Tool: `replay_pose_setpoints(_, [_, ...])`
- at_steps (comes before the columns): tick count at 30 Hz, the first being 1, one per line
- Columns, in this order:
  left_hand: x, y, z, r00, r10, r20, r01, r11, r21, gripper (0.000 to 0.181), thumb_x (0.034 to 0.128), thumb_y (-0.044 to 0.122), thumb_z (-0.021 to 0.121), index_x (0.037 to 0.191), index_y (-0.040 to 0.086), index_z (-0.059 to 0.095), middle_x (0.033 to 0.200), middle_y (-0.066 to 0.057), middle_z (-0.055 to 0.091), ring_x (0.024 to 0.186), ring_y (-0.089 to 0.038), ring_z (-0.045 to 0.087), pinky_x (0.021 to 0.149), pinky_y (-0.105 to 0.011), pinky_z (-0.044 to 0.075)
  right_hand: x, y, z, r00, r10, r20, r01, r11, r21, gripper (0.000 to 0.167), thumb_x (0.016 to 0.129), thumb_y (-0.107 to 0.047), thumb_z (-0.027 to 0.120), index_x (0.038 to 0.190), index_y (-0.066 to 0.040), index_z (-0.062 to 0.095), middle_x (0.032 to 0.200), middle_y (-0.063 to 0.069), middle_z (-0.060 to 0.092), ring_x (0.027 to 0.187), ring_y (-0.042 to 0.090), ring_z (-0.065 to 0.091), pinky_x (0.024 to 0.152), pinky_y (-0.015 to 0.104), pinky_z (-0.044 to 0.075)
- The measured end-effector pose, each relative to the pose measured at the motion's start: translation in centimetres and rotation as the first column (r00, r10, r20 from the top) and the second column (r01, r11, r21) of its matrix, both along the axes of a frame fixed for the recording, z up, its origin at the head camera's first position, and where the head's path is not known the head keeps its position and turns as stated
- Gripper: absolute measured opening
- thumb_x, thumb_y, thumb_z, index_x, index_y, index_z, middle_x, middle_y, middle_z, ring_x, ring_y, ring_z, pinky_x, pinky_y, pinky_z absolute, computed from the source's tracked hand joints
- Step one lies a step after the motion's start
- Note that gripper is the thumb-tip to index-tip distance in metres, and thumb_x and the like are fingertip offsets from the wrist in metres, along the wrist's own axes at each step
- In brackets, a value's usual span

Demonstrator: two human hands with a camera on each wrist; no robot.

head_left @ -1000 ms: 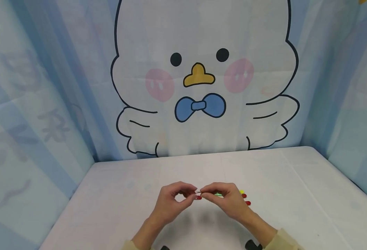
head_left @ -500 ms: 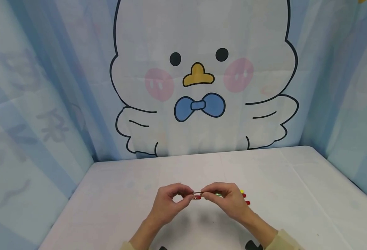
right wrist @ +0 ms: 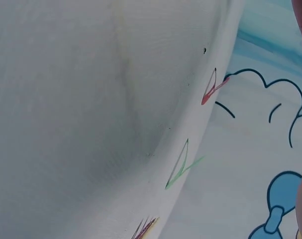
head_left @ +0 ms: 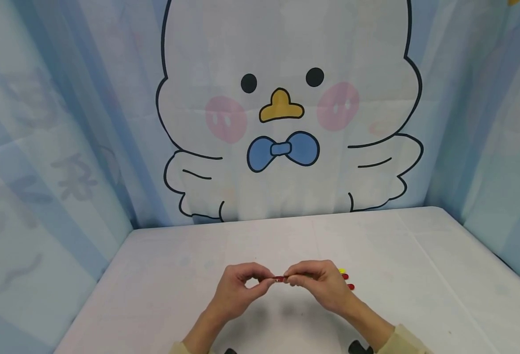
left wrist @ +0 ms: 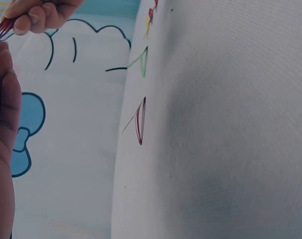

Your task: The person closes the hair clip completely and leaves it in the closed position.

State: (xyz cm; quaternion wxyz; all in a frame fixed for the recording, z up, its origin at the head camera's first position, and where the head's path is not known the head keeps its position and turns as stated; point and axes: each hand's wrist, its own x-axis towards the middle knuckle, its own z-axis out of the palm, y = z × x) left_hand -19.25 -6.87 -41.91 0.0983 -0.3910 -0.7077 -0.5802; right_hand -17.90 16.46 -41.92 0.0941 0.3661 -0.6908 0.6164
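My left hand (head_left: pixel 237 287) and right hand (head_left: pixel 326 285) meet over the table in the head view, thumb and fingertips pinching the two ends of a dark red snap hair clip (left wrist: pixel 2 27). The left wrist view shows it as narrow dark red strips side by side; its ends are hidden by the fingers. Beneath the hands, another red snap clip (left wrist: pixel 139 124) lies sprung apart on the table. A green snap clip (left wrist: pixel 143 63) beside it is also sprung apart; the right hand hides it in the head view. The right wrist view catches only that hand's edge.
To the right of my right hand lie a yellow clip (head_left: pixel 342 271) and red clips (head_left: pixel 351 286), partly covered by the hand. The white-covered table (head_left: pixel 175 265) reaches back to a printed curtain (head_left: pixel 286 191). Two black shapes (head_left: pixel 359 347) show at the near edge.
Both hands have dipped slightly. The held clip showed as a thin dark line above the red clip on the table; now red sits directly between the fingertips. The green clip is now covered.
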Motion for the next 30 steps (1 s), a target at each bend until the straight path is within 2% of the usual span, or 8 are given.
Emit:
replay_pose_setpoints(4, [0.04, -0.06, -0.01, 1.0, -0.01, 0.004, 0.01, 1.0, -0.001, 0.006, 0.0918, 0.002, 0.073, 0.095, 0.006, 0.076, 0.089, -0.003, 0.075, 0.078, -0.014, 0.067, 0.066, -0.036, 0.058, 0.03, -0.02, 0.0, 1.0, 0.005, -0.001, -0.005, 1.0, 0.009, 0.013, 0.091, 0.008, 0.066, 0.1, 0.002, 0.074, 0.09, 0.015, 0.073, 0.08, 0.017, 0.068, 0.073, 0.031, 0.058])
replay_pose_setpoints(9, [0.03, -0.15, -0.05, 0.999, -0.019, 0.042, 0.02, 0.999, -0.026, 0.005, 0.0926, 0.004, 0.073, 0.095, 0.007, 0.076, 0.088, -0.002, 0.074, 0.076, -0.013, 0.063, 0.064, -0.032, 0.056, 0.1, -0.03, -0.02, 1.0, 0.015, 0.007, -0.016, 1.0, 0.019, 0.013, 0.092, 0.008, 0.066, 0.1, 0.002, 0.073, 0.089, 0.014, 0.073, 0.08, 0.016, 0.067, 0.073, 0.03, 0.057])
replay_pose_setpoints(15, [0.02, -0.31, 0.0, 0.996, -0.052, 0.069, 0.056, 0.997, -0.046, 0.005, 0.0926, 0.002, 0.071, 0.095, 0.006, 0.074, 0.088, -0.002, 0.072, 0.077, -0.013, 0.062, 0.068, -0.034, 0.056, 0.1, -0.07, -0.21, 0.998, 0.057, -0.008, -0.057, 0.998, 0.004, 0.015, 0.092, 0.008, 0.065, 0.101, 0.0, 0.073, 0.091, 0.013, 0.072, 0.081, 0.017, 0.067, 0.073, 0.03, 0.057])
replay_pose_setpoints(20, [0.0, -0.45, 0.09, 0.994, -0.066, 0.085, 0.07, 0.997, -0.045, 0.005, 0.0922, 0.002, 0.072, 0.096, 0.005, 0.074, 0.088, -0.003, 0.073, 0.077, -0.013, 0.063, 0.071, -0.036, 0.057, 0.3, 0.01, -0.33, 0.996, 0.072, 0.043, -0.072, 0.997, -0.002, 0.013, 0.094, 0.006, 0.065, 0.103, 0.0, 0.073, 0.093, 0.011, 0.073, 0.081, 0.015, 0.067, 0.072, 0.03, 0.057])
replay_pose_setpoints(23, [-0.09, -0.45, 0.07, 0.996, -0.061, 0.065, 0.065, 0.996, -0.063, 0.008, 0.0919, 0.0, 0.072, 0.097, 0.006, 0.075, 0.089, 0.0, 0.073, 0.077, -0.013, 0.063, 0.07, -0.036, 0.057, 0.44, 0.14, -0.33, 0.995, 0.057, 0.082, -0.058, 0.998, 0.005, 0.012, 0.094, 0.005, 0.065, 0.103, 0.001, 0.073, 0.093, 0.012, 0.073, 0.081, 0.014, 0.067, 0.072, 0.029, 0.057])
replay_pose_setpoints(30, [-0.2, -0.31, -0.05, 0.998, -0.051, -0.033, 0.048, 0.995, -0.083, 0.019, 0.0881, -0.009, 0.072, 0.097, 0.008, 0.074, 0.091, 0.004, 0.072, 0.076, -0.011, 0.064, 0.07, -0.032, 0.058, 0.64, 0.57, -0.06, 0.988, 0.018, 0.153, -0.024, 0.999, 0.041, 0.009, 0.095, 0.002, 0.066, 0.101, 0.004, 0.072, 0.09, 0.011, 0.073, 0.078, 0.017, 0.066, 0.071, 0.03, 0.056])
